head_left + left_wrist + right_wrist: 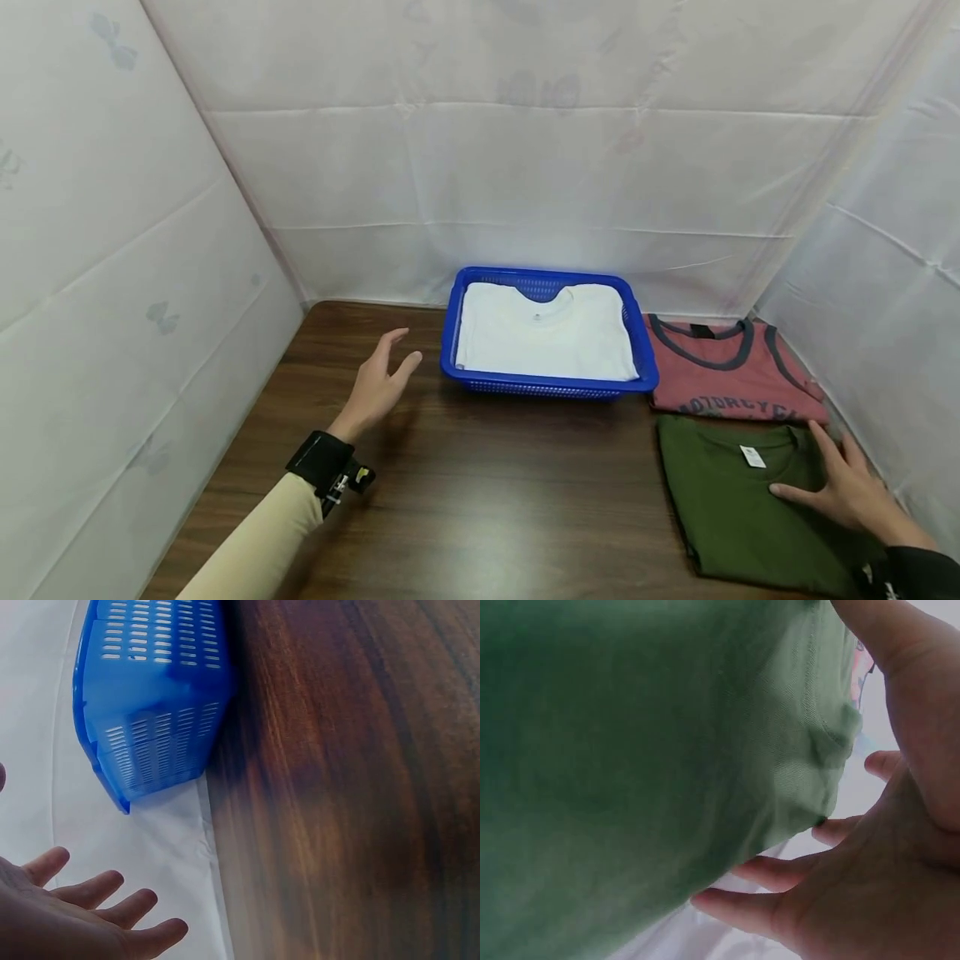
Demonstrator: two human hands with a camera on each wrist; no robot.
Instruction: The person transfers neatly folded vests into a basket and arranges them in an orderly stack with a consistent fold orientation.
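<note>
My left hand (380,379) hovers over the dark wooden table (487,500) just left of a blue plastic basket (547,386), fingers straight and spread, holding nothing. In the left wrist view the open palm (82,919) sits below the basket's slotted wall (150,690). A folded white T-shirt (543,333) lies in the basket. My right hand (840,487) rests with spread fingers on the right side of a folded green T-shirt (727,508) at the table's front right. In the right wrist view its fingers (780,874) lie along the green cloth's (630,750) edge.
A folded red tank top (731,371) with grey trim lies behind the green shirt, right of the basket. White sheets (525,183) wall the table at the left, back and right. Bare wood (337,787) stretches in front of the basket.
</note>
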